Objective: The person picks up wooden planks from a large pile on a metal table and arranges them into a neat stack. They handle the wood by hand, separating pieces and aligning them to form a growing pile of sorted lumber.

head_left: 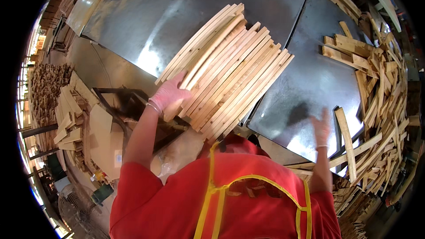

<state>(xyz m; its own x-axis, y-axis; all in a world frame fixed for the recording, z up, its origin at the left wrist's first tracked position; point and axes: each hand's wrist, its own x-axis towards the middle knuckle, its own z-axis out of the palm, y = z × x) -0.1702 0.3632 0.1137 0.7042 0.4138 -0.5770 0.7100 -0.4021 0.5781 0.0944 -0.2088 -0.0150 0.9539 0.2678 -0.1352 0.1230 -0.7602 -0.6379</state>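
A row of pale, slightly curved wooden slats (234,75) lies side by side across the metal table's near edge, their near ends jutting toward my body. At the stack's left side, my left hand (170,94), in a thin pinkish glove, is closed on the outer slats near their ends. Part of its grip is hidden by the wood. My right hand (320,129) is blurred by motion above the right part of the table. Its fingers look stretched and apart, with nothing visible in them, and it is close to a single wooden strip (346,144).
A large heap of loose wooden strips (376,88) covers the right side of the metal table (199,13). A dark seam (297,22) splits the tabletop. At left are cardboard pieces (102,137), stacked wood (46,84) and a fan (77,210).
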